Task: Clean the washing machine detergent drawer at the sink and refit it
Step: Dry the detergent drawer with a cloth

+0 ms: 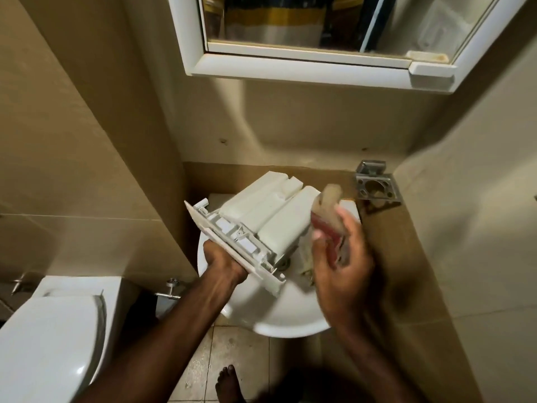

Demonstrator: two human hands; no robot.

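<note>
The white plastic detergent drawer (pixel 261 210) is turned underside up over the white sink (pixel 290 315). My left hand (pixel 223 264) grips its front panel from below, at the near left end. My right hand (pixel 343 257) holds a worn tan and pink sponge (pixel 327 210) against the drawer's right side; the hand is blurred by motion. The sink's drain (pixel 284 263) shows just under the drawer's near corner.
A mirror cabinet (pixel 305 65) hangs above the sink. A metal holder (pixel 376 186) is fixed to the wall at the right. A white toilet (pixel 49 330) stands at the lower left, with chrome fittings (pixel 171 289) beside it. My bare foot (pixel 228 385) rests on the tiled floor.
</note>
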